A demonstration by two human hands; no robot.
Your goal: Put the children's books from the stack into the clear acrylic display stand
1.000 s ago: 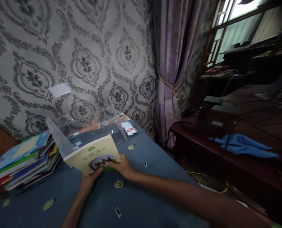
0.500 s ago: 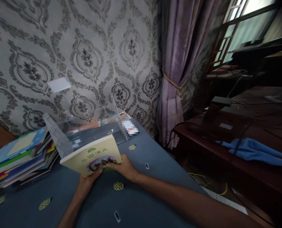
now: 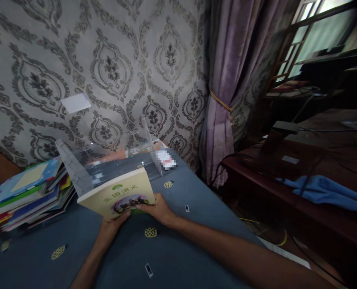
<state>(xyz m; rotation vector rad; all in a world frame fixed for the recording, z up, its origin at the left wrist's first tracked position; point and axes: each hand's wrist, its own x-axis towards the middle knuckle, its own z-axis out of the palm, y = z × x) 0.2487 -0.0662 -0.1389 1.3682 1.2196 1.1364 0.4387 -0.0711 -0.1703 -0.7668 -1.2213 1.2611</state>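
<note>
A pale yellow-green book (image 3: 118,195) with Chinese characters and a painted picture on its cover is held up, tilted, over the table. My left hand (image 3: 113,220) grips its bottom edge, thumb on the cover. At the lower right corner, my right hand (image 3: 158,208) closes on it too, thumb in front. The fingers behind the book are hidden. Just beyond stands a clear acrylic rack (image 3: 76,168) with upright side panels, partly covered by the book.
On the left lies a stack of books (image 3: 30,188). The table (image 3: 181,249) has a dark blue patterned cover. Behind the rack is a wallpapered wall (image 3: 112,68). A purple curtain (image 3: 223,132), dark red furniture (image 3: 262,176) and a blue cloth (image 3: 325,192) are on the right.
The view has shifted slightly. Both hands keep their hold on the book, which stays in nearly the same place before the rack.
</note>
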